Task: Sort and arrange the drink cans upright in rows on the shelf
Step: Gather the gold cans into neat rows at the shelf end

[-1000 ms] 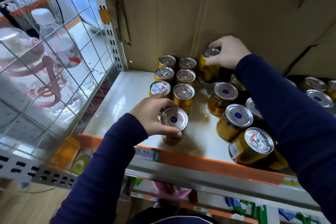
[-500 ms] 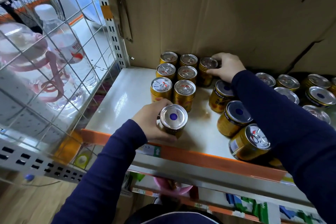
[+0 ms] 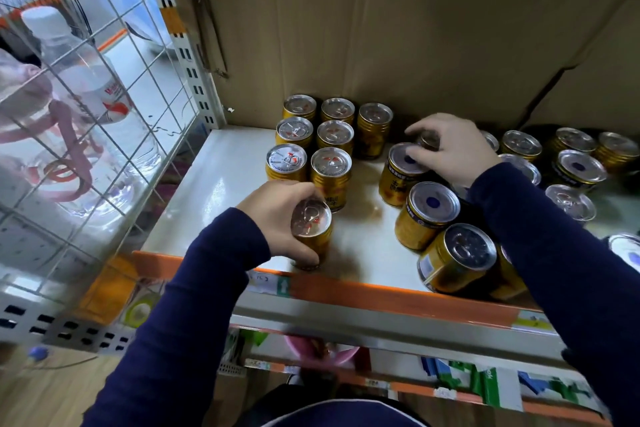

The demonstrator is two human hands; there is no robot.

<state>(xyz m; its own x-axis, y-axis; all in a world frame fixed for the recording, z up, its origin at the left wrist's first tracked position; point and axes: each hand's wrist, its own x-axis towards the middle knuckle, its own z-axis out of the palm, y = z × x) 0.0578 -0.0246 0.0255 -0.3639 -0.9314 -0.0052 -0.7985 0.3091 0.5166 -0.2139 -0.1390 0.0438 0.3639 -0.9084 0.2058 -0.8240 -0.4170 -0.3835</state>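
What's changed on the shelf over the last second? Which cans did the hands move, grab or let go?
The right hand set its can down at the back, as third in the back row, let go, and moved right onto the cans in the loose group. The left hand kept hold of its can near the shelf's front edge, now showing its pull-tab end instead of the blue dot. The six cans in two columns stayed put.

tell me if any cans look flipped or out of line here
Yes: two cans right of the neat rows show blue-dot ends, likely upside down, in a loose cluster.
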